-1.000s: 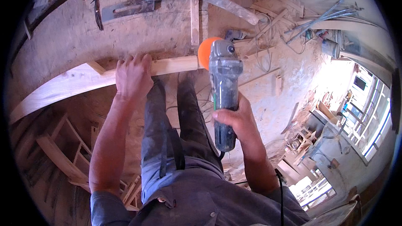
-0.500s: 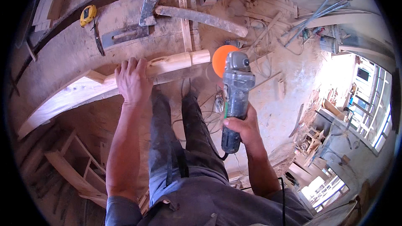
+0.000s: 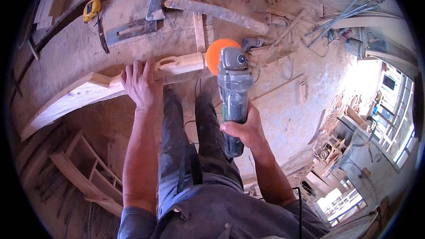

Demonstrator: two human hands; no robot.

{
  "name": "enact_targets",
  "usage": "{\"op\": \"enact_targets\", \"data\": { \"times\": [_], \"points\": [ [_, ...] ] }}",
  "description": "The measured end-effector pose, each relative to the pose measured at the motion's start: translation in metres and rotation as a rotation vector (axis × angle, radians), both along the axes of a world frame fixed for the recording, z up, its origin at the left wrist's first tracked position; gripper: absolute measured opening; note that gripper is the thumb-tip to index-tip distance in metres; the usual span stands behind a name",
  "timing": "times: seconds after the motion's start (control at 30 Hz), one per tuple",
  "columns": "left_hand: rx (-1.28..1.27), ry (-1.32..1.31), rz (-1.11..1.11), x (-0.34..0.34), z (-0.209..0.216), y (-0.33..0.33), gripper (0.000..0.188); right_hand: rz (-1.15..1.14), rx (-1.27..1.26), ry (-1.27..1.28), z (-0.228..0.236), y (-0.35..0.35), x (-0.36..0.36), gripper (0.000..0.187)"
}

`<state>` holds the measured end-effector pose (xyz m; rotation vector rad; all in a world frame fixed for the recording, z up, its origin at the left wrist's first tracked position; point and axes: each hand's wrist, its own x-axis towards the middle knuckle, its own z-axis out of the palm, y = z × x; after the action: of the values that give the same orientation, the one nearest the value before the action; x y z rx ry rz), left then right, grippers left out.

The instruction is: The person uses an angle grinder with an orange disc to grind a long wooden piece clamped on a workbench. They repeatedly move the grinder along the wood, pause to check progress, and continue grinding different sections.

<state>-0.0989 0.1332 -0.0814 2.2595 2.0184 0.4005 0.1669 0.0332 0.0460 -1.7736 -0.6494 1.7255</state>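
Note:
My left hand (image 3: 144, 86) is closed over a long, pale, shaped piece of wood (image 3: 73, 104), pressing it on the workbench (image 3: 57, 68). To its right the wood narrows to a rounded end with an oval slot cut in it. My right hand (image 3: 248, 128) is wrapped round the dark body of an angle grinder (image 3: 234, 79). Its orange disc (image 3: 218, 55) covers the tip of the wood's right end; whether it touches cannot be made out.
On the bench lie an adze-like hammer (image 3: 212, 11), a flat slotted metal blade (image 3: 130, 32), a yellow tape measure (image 3: 92, 9) and a narrow wood strip (image 3: 197, 13). Cables, offcuts and another power tool (image 3: 253, 43) lie beyond. A wooden frame (image 3: 84, 175) stands lower left.
The grinder has moved left, bringing its disc from beside the wood's end to over it. My left hand keeps its place on the wood.

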Motion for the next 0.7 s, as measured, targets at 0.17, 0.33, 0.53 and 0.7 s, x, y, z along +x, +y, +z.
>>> {"op": "enact_targets", "data": {
  "times": [0.17, 0.33, 0.53, 0.7],
  "points": [
    [0.052, -0.011, 0.011, 0.002, -0.003, -0.005, 0.058, -0.018, -0.017, -0.005, -0.004, 0.005, 0.001, 0.059],
    [0.077, -0.018, 0.027, -0.001, -0.012, -0.013, 0.06, 0.016, -0.053, -0.058, 0.007, -0.005, -0.001, 0.061],
    [0.138, -0.044, 0.03, 0.001, -0.019, -0.017, 0.064, 0.015, -0.024, -0.03, -0.004, -0.005, -0.001, 0.062],
    [0.168, -0.041, 0.039, 0.003, -0.02, -0.02, 0.066, -0.057, -0.033, 0.009, -0.007, -0.01, 0.007, 0.061]
  ]
}}
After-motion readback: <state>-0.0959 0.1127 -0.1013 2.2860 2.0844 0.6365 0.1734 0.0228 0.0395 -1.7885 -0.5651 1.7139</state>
